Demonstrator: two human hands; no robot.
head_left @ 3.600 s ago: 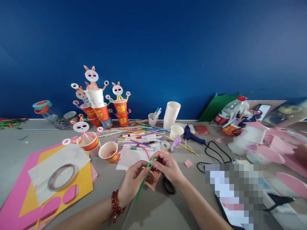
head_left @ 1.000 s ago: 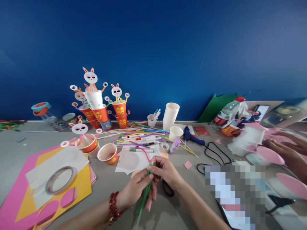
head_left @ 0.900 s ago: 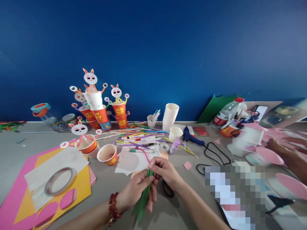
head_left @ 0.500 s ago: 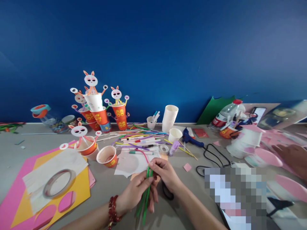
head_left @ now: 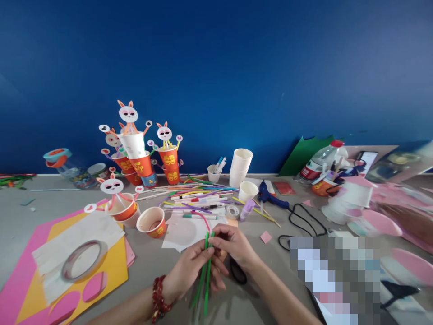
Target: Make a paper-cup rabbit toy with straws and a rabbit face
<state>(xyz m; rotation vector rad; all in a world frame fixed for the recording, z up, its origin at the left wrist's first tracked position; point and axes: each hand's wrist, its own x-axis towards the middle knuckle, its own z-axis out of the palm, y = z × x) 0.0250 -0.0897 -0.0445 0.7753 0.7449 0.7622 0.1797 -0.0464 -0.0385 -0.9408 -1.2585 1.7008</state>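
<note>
Two green pipe cleaners (head_left: 207, 289) hang down between my hands, close over the table. My left hand (head_left: 189, 273), a red bead bracelet (head_left: 159, 298) on its wrist, pinches them near their upper part between thumb and fingers. My right hand (head_left: 233, 246) grips the top of the right strand with thumb and forefinger. Just beyond my fingertips a curved pink pipe cleaner (head_left: 204, 218) lies over white paper (head_left: 179, 230). Several pens and more pipe cleaners are spread behind it. The palm sides of both hands are hidden.
Rabbit-faced cup figures (head_left: 113, 185) stand at the left, behind coloured card with a tape roll (head_left: 83, 261). An orange paper cup (head_left: 151, 222) is nearer. Right of centre are stacked white cups (head_left: 241, 167) and a blue glue gun (head_left: 270, 196) with its black cable. A co-worker's blurred arm reaches in from the right.
The green pipe cleaners stand more upright, their two tops now showing apart above my fingers. My hands have barely shifted. At the right, the co-worker's arm has moved and blurred.
</note>
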